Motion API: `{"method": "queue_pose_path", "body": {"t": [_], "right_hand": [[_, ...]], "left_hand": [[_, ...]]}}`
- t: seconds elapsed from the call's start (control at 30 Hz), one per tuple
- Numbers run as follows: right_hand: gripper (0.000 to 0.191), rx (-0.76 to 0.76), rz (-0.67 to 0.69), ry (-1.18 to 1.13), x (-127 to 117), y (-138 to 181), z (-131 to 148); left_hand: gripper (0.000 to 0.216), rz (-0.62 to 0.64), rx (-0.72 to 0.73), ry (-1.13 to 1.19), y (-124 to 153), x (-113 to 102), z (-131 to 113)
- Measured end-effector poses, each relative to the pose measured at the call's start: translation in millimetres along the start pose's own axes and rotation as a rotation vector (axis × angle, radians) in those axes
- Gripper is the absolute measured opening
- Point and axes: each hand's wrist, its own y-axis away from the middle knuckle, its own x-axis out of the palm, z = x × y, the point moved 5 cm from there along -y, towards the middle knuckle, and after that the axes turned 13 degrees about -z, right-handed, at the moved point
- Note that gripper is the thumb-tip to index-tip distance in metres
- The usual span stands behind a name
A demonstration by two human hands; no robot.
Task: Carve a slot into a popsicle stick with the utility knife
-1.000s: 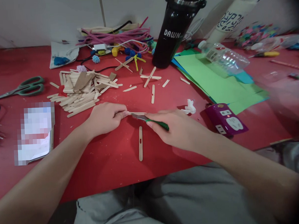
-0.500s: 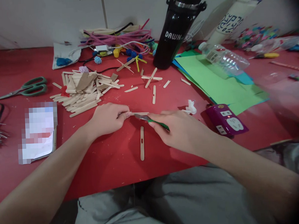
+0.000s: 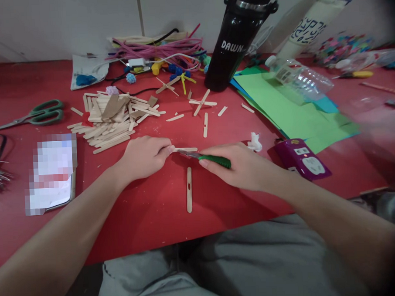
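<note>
My left hand (image 3: 145, 157) is closed, pinching one end of a wooden craft stick (image 3: 187, 149) that lies flat on the red table (image 3: 154, 206). My right hand (image 3: 242, 165) grips a green-handled utility knife (image 3: 211, 158). Its metal blade tip rests on that stick just right of my left fingers. A second stick with a slot cut in it (image 3: 189, 190) lies below the knife, pointing toward me.
A heap of craft sticks (image 3: 113, 119) lies beyond my left hand, green scissors (image 3: 35, 115) and a phone (image 3: 53, 174) at the left. A black bottle (image 3: 234, 41), green paper sheets (image 3: 287, 109), a plastic bottle (image 3: 299, 78) and a purple power socket (image 3: 302, 158) are at the right.
The right hand has shifted slightly right along the knife handle, showing more green. The left hand and the pinched stick stay in place. The view has drifted a little.
</note>
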Motion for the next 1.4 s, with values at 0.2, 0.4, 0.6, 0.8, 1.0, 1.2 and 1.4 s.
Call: {"method": "queue_pose_path", "body": {"t": [0.2, 0.4, 0.6, 0.8, 1.0, 1.2, 1.4], "right_hand": [[0.029, -0.036, 0.133, -0.1, -2.0, -2.7, -10.5], [0.028, -0.009, 0.161, -0.148, -2.3, -1.2, -12.8], [0.027, 0.125, 0.122, -0.088, -2.4, -2.4, -18.9], [0.031, 0.334, 0.163, -0.217, 1.7, 2.1, -20.4], [0.03, 0.523, 0.205, -0.381, 7.0, 7.2, -8.5], [0.029, 0.539, 0.192, -0.416, 13.7, 4.5, -2.5], [0.031, 0.522, 0.175, -0.414, 17.0, 3.4, -4.7]], "left_hand": [[0.04, 0.011, 0.003, 0.041, -0.5, 0.9, 2.5], [0.039, -0.007, -0.013, 0.036, -1.0, 0.9, 3.7], [0.041, -0.04, -0.009, 0.043, -0.6, 0.8, 4.5], [0.041, -0.08, -0.002, 0.005, 0.4, 1.7, 4.2], [0.04, -0.107, -0.013, -0.035, 0.6, 3.3, 2.3], [0.043, -0.122, -0.027, -0.064, 1.2, 2.4, -0.2], [0.043, -0.13, -0.027, -0.088, 1.7, 2.1, -1.4]]}}
